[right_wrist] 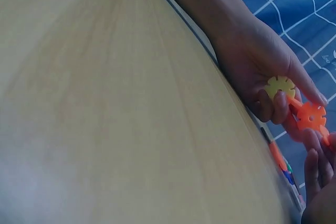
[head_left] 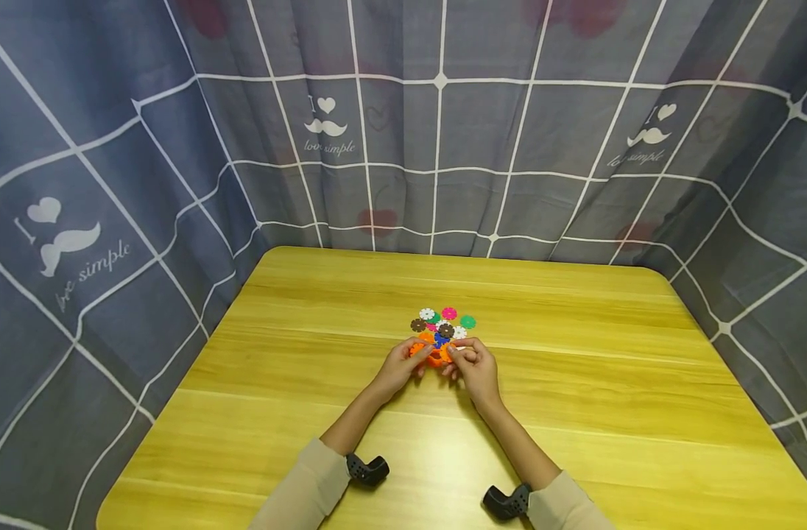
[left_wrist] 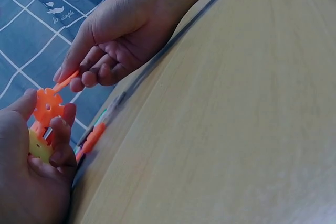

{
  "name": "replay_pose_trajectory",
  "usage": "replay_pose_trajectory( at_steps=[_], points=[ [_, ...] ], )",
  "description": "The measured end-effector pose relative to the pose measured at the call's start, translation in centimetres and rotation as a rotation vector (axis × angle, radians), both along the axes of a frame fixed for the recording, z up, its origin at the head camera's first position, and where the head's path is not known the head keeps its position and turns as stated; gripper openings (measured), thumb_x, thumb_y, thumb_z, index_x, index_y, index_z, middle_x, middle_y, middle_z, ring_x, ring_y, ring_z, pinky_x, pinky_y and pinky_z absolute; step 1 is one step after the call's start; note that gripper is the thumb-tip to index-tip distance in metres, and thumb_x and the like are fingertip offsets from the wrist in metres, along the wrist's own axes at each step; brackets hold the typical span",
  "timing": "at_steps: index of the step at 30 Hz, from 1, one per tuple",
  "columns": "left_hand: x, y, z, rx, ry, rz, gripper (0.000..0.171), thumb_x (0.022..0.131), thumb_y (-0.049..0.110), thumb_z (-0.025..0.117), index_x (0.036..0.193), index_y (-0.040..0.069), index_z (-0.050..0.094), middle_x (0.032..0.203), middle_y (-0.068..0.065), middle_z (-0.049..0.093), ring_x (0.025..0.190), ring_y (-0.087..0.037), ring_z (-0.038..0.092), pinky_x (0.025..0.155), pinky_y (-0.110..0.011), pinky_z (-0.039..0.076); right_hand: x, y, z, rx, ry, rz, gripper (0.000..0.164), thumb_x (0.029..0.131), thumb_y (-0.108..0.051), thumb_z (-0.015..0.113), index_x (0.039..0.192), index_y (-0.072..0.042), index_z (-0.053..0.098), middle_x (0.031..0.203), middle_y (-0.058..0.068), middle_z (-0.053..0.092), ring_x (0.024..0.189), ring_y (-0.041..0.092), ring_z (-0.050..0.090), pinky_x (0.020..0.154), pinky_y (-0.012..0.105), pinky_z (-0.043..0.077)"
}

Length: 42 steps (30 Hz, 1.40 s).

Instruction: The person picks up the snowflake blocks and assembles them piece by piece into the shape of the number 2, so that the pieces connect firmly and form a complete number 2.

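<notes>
Both hands meet over the table's middle, close together. My left hand (head_left: 395, 366) holds a small chain of notched plastic discs, with an orange disc (left_wrist: 48, 106) between thumb and fingers. A yellow disc (right_wrist: 280, 85) is joined to that chain and lies against the left palm. Between thumb and finger, my right hand (head_left: 480, 372) pinches another orange disc (left_wrist: 66, 80), seen nearly edge-on in the left wrist view. This disc touches or nearly touches the left hand's orange one; I cannot tell whether their slots are joined.
Just beyond the hands lies a loose group of notched discs, among them a pink disc (head_left: 449, 313), a green disc (head_left: 468, 322), a brown disc (head_left: 418, 324) and a white disc (head_left: 427, 314). The wooden table (head_left: 576, 412) reaches back to a checked curtain (head_left: 483, 125).
</notes>
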<state>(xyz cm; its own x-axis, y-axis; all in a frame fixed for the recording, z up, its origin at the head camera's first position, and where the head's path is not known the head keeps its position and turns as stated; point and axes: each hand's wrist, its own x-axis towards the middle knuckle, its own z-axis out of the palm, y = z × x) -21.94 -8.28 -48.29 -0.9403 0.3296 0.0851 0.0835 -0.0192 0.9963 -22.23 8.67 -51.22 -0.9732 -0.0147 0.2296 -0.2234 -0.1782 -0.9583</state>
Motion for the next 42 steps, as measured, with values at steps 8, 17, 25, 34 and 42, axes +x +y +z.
replay_pose_trajectory(
  at_steps=[8, 17, 25, 34, 42],
  points=[
    [0.3, 0.0, 0.2, -0.057, 0.037, -0.065, 0.03, 0.099, 0.013, 0.043, 0.106, -0.015, 0.046, 0.076, -0.039, 0.045, 0.055, -0.022, 0.042, 0.053, -0.024, 0.038, -0.2, 0.2, -0.5, 0.045, 0.086, -0.029, 0.019, 0.088, -0.007, 0.063, 0.099, 0.008, 0.058, 0.064, 0.029, 0.055, 0.044, 0.018, 0.053, 0.04, 0.022, 0.043],
    [0.3, 0.1, -0.1, -0.063, 0.053, -0.087, 0.019, 0.099, 0.011, 0.043, 0.101, -0.008, 0.046, 0.064, -0.021, 0.04, 0.055, -0.022, 0.037, 0.052, -0.023, 0.034, -0.1, -0.1, -0.8, 0.055, 0.116, -0.033, 0.017, 0.087, -0.005, 0.063, 0.096, 0.009, 0.058, 0.062, 0.028, 0.054, 0.042, 0.018, 0.052, 0.039, 0.021, 0.041],
    [0.1, 0.1, -0.4, -0.03, 0.079, -0.132, 0.019, 0.099, 0.008, 0.041, 0.102, -0.01, 0.044, 0.083, -0.039, 0.039, 0.066, -0.029, 0.034, 0.06, -0.026, 0.032, -0.1, 0.0, -0.5, 0.04, 0.11, 0.008, 0.019, 0.087, -0.005, 0.062, 0.097, 0.011, 0.058, 0.065, 0.028, 0.056, 0.043, 0.022, 0.052, 0.04, 0.023, 0.043],
    [0.3, -0.3, -0.2, -0.065, 0.122, -0.136, 0.017, 0.098, 0.007, 0.042, 0.101, -0.01, 0.043, 0.101, -0.029, 0.056, 0.095, -0.045, 0.049, 0.081, -0.042, 0.041, 1.1, -0.6, 2.2, 0.103, 0.064, 0.041, 0.015, 0.087, 0.006, 0.058, 0.097, 0.017, 0.056, 0.066, 0.034, 0.054, 0.045, 0.032, 0.053, 0.041, 0.024, 0.045],
    [0.3, 0.3, 0.2, 0.015, -0.012, -0.064, 0.016, 0.098, 0.011, 0.045, 0.102, -0.005, 0.045, 0.076, -0.027, 0.042, 0.064, -0.029, 0.036, 0.057, -0.026, 0.034, 1.2, -0.2, 2.2, 0.159, 0.127, -0.035, 0.02, 0.089, 0.003, 0.057, 0.105, 0.013, 0.06, 0.07, 0.033, 0.055, 0.052, 0.039, 0.051, 0.042, 0.031, 0.046]
  ],
)
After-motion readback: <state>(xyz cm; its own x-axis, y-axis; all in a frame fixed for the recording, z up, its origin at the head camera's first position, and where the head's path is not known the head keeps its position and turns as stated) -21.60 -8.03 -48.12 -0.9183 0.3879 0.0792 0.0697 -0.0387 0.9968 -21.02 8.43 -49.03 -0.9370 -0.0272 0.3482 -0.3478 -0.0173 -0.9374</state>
